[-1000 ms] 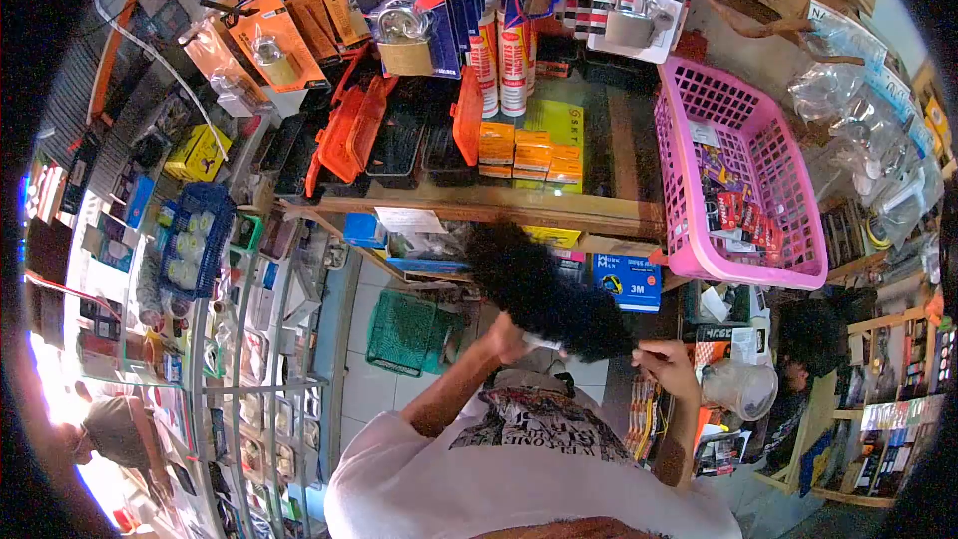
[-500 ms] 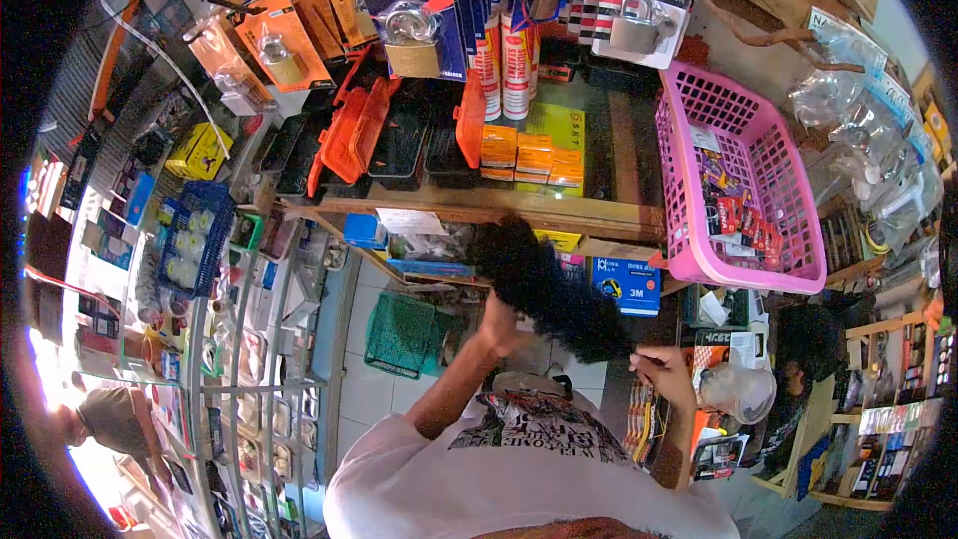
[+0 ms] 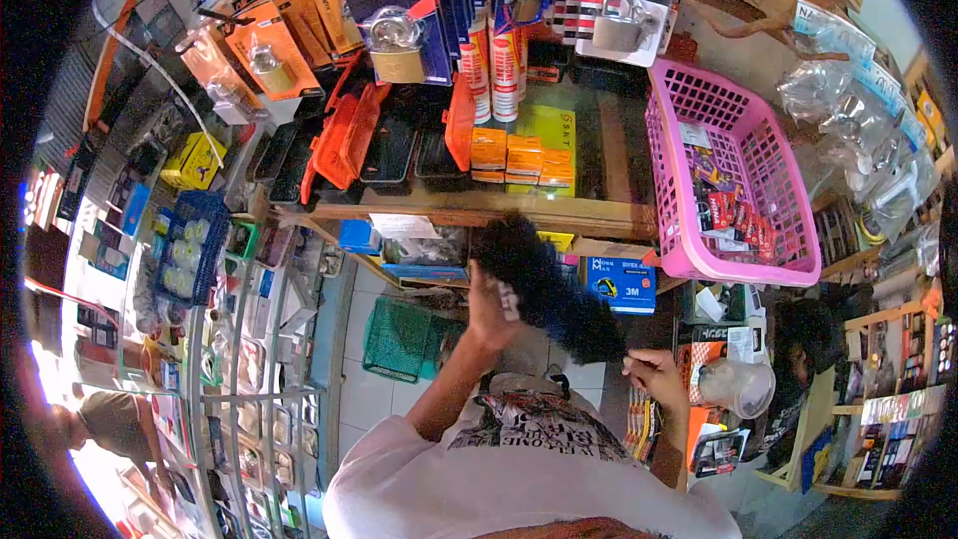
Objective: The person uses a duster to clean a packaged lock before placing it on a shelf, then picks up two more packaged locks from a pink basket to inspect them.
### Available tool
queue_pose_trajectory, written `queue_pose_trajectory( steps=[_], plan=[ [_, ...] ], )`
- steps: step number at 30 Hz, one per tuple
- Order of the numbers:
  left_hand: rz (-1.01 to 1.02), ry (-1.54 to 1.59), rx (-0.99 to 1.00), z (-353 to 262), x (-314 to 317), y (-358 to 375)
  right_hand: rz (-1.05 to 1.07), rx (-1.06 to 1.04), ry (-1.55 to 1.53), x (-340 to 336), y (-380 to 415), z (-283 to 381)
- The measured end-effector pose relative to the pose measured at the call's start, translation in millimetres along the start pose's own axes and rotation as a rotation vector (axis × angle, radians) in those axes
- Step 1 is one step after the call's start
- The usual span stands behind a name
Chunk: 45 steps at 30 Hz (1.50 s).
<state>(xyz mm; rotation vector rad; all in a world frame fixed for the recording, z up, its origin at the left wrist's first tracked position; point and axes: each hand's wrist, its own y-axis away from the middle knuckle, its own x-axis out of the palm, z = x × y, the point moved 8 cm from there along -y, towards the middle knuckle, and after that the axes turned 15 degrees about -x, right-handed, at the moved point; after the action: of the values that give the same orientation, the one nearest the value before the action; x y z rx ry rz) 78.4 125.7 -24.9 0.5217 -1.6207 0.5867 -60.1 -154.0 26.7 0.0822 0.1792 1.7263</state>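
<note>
A fluffy black duster point(image 3: 564, 299) slants across the middle, in front of the wooden display counter. At its lower right end, my right hand point(image 3: 657, 375) pinches it between thumb and fingers. My left hand point(image 3: 489, 314) is raised against the left side of the duster, thumb pointing up; the black fluff hides most of its fingers. A small pale patch shows at the palm edge, too unclear to name.
On the counter point(image 3: 439, 212) are orange-and-black cases point(image 3: 349, 140), small orange boxes point(image 3: 524, 158) and a pink basket point(image 3: 689, 265) of packets. Carded padlocks point(image 3: 399, 60) hang above. A green basket point(image 3: 394, 339) sits on the floor. Another person point(image 3: 115, 429) is at far left.
My left hand has moved up along the duster, its thumb now higher. My right hand keeps its pinch. The whole view has shifted slightly.
</note>
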Motion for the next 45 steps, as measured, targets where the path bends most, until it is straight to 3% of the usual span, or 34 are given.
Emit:
queue_pose_trajectory(
  steps=[3,5,6,9,15,21,27,28,31,33,35,37,42,45],
  plan=[
    [0.331,0.110,0.054,-20.1,42.3,-4.8,-0.001,-0.011,0.015,-1.2,8.3,7.6],
    [-0.390,-0.032,0.360,-33.1,77.0,11.4,0.005,-0.018,0.045,-0.1,9.3,9.0],
    [-0.381,0.018,0.292,-30.1,72.1,14.2,0.024,-0.012,0.066,0.2,9.6,7.6],
    [-0.465,0.039,0.425,-36.2,57.8,18.5,0.065,0.006,0.064,0.7,10.0,-4.4],
    [-0.432,-0.011,0.717,-60.0,62.6,29.5,0.087,-0.009,0.066,15.1,4.9,-1.7],
    [-0.497,0.040,0.691,-57.4,66.1,38.0,0.121,-0.094,0.101,22.5,4.1,3.0],
    [-0.180,0.086,0.615,-59.9,30.8,34.9,0.170,-0.250,0.169,13.9,12.4,-6.9],
    [-0.257,0.077,0.579,-58.2,21.2,34.6,0.152,-0.263,0.188,12.8,12.1,-10.2],
    [-0.140,-0.073,0.567,-46.4,31.2,27.6,0.115,-0.251,0.170,19.4,6.8,-15.2],
    [-0.608,-0.584,0.731,-44.8,8.2,34.5,0.106,-0.217,0.140,33.9,1.7,-9.1],
    [-0.796,-0.812,0.728,-31.0,4.2,34.0,0.110,-0.180,0.111,50.8,-3.9,3.3],
    [-0.755,-0.786,0.726,-25.7,14.4,26.0,0.095,-0.166,0.110,53.8,-6.0,-3.7],
    [-0.214,0.023,0.602,-38.1,81.1,17.9,0.085,-0.060,0.032,45.4,5.6,-16.3],
    [-0.123,-0.172,0.581,-45.6,42.6,11.2,0.077,-0.080,0.089,42.8,5.0,-13.4]
  ],
)
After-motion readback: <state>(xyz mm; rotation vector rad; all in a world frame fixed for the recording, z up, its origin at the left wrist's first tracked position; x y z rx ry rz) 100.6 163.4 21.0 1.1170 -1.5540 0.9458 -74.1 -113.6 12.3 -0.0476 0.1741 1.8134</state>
